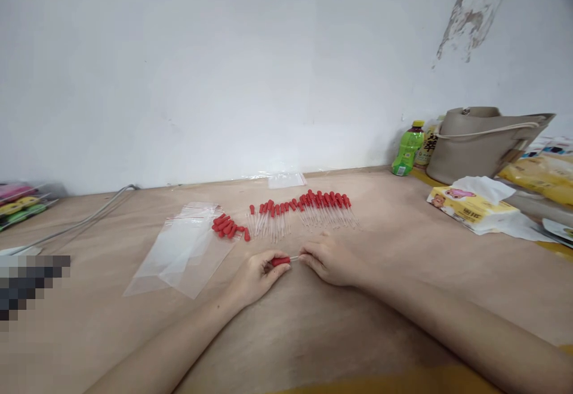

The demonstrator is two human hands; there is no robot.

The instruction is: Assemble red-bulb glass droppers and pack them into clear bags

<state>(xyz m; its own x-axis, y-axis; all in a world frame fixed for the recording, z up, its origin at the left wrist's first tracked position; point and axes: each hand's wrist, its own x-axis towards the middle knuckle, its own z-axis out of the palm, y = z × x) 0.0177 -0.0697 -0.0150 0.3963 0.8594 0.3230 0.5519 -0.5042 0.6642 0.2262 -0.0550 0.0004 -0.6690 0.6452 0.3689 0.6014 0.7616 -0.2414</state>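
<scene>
My left hand (pixel 262 274) pinches a red rubber bulb (pixel 281 261) between thumb and fingers. From the bulb's right end a thin clear glass tube (pixel 294 258) runs to my right hand (pixel 329 258), whose fingertips close on it. Bulb and tube lie in one line, like a dropper; how far the tube sits inside the bulb is hidden. Beyond my hands lie several red-topped droppers (pixel 273 218) in a row, with more droppers (pixel 326 203) to their right. A small heap of loose red bulbs (pixel 226 227) rests left of them, partly on a plastic bag.
Clear zip bags (pixel 179 256) lie flat at left. A small clear bag (pixel 286 180) is by the wall. At right stand a green bottle (pixel 407 149), a beige bag (pixel 478 146) and a yellow tissue pack (pixel 470 206). A grey cable (pixel 98 210) crosses the left side.
</scene>
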